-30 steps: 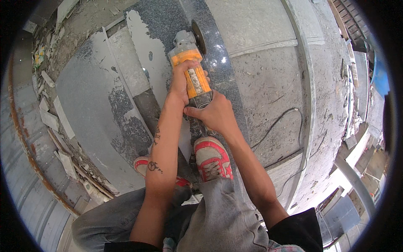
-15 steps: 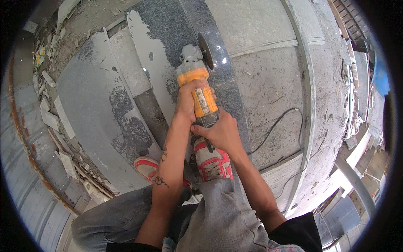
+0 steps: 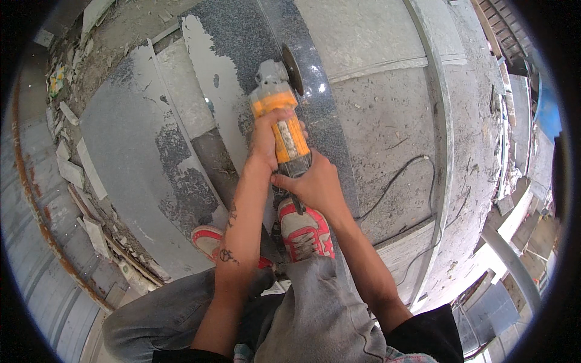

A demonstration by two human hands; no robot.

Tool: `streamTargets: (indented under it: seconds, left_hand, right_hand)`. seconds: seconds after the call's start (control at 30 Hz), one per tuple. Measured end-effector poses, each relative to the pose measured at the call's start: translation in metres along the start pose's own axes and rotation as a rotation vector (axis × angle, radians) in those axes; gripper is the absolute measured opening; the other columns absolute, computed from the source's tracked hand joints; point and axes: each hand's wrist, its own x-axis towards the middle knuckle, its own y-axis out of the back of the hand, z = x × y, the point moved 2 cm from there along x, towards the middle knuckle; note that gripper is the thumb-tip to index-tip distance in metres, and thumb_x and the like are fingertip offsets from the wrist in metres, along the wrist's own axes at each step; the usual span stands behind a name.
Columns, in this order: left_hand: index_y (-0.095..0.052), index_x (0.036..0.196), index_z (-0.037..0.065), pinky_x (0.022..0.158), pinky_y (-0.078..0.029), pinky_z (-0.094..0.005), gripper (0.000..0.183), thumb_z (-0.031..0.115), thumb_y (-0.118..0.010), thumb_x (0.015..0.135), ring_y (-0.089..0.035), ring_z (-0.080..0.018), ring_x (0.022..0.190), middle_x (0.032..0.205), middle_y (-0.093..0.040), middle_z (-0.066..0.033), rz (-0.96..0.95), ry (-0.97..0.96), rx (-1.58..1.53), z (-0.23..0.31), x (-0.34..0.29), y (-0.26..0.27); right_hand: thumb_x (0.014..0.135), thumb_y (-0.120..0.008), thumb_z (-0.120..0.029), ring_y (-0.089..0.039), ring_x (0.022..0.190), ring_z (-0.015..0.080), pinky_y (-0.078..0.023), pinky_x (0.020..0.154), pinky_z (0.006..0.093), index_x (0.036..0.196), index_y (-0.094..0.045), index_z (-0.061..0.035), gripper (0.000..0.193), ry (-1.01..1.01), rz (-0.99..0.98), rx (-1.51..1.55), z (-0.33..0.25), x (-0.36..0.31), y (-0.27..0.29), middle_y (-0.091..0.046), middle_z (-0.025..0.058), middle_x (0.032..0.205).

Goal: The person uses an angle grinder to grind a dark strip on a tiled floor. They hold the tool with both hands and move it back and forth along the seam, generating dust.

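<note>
An orange and grey angle grinder (image 3: 290, 138) points away from me, tilted slightly left. My left hand (image 3: 264, 140) wraps round the front of its orange body. Closed on the dark rear handle is my right hand (image 3: 311, 181). The round cutting disc (image 3: 292, 69) stands upright at the right of the grey head, over a seam line in the dark speckled stone slab (image 3: 248, 36). Whether the disc touches the stone cannot be told. Pale grey dust covers part of the slab's left side.
A second dusty slab (image 3: 121, 151) lies at the left. A black cable (image 3: 387, 192) loops over the dirty ground at the right, beside a long metal bar (image 3: 445, 121). My red and white shoe (image 3: 304, 233) rests beneath the handle. Broken stone pieces (image 3: 71, 172) line the left edge.
Both hands and the grinder have shifted slightly left and a little away from me. The grip on the grinder is unchanged.
</note>
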Motion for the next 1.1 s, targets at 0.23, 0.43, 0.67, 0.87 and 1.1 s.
streamTargets:
  seconds: [0.23, 0.43, 0.67, 0.87, 1.1]
  left_hand:
    - [-0.053, 0.106, 0.001, 0.058, -0.056, -0.0373, 0.037, 0.024, -0.062, 0.078, -0.065, -0.0245, 0.064, 0.077, -0.061, -0.0134, -0.013, -0.002, -0.002, -0.013, -0.013, 0.000]
    - [-0.052, 0.106, 0.000, 0.060, -0.056, -0.0374, 0.044, 0.029, -0.063, 0.075, -0.064, -0.0255, 0.067, 0.080, -0.060, -0.0140, -0.006, -0.041, 0.068, 0.012, 0.011, -0.004]
    - [-0.053, 0.105, 0.000, 0.057, -0.056, -0.0363, 0.038, 0.026, -0.063, 0.077, -0.064, -0.0238, 0.062, 0.075, -0.060, -0.0128, 0.024, -0.043, 0.040, 0.020, 0.011, -0.009]
    - [-0.053, 0.105, -0.001, 0.058, -0.056, -0.0365, 0.038, 0.025, -0.063, 0.078, -0.065, -0.0238, 0.063, 0.075, -0.061, -0.0135, 0.004, -0.016, 0.016, -0.006, -0.008, -0.004]
    - [-0.055, 0.102, 0.000, 0.058, -0.056, -0.0364, 0.036, 0.024, -0.065, 0.077, -0.065, -0.0241, 0.064, 0.076, -0.061, -0.0135, -0.012, 0.016, -0.028, -0.015, -0.014, -0.001]
  right_hand:
    - [0.060, -0.085, -0.032, -0.068, 0.087, 0.0344, -0.051, 0.079, 0.0393, 0.099, -0.061, 0.0049, 0.060, -0.047, -0.007, -0.014, 0.010, -0.014, 0.000, -0.068, 0.0216, 0.089]
    - [0.059, -0.084, -0.035, -0.068, 0.083, 0.0332, -0.051, 0.077, 0.0385, 0.097, -0.062, 0.0054, 0.059, 0.007, 0.019, -0.042, -0.004, 0.013, 0.000, -0.068, 0.0213, 0.088]
    - [0.058, -0.084, -0.036, -0.066, 0.088, 0.0398, -0.051, 0.078, 0.0420, 0.096, -0.059, 0.0089, 0.064, -0.007, -0.011, -0.038, -0.008, 0.020, 0.001, -0.066, 0.0263, 0.089]
    - [0.060, -0.085, -0.032, -0.068, 0.089, 0.0342, -0.051, 0.081, 0.0390, 0.102, -0.061, 0.0041, 0.060, -0.061, -0.022, -0.041, 0.006, -0.006, 0.002, -0.068, 0.0218, 0.092]
    - [0.060, -0.086, -0.033, -0.068, 0.088, 0.0335, -0.051, 0.081, 0.0392, 0.103, -0.061, 0.0036, 0.061, -0.062, -0.026, -0.015, 0.011, -0.015, 0.001, -0.069, 0.0203, 0.091]
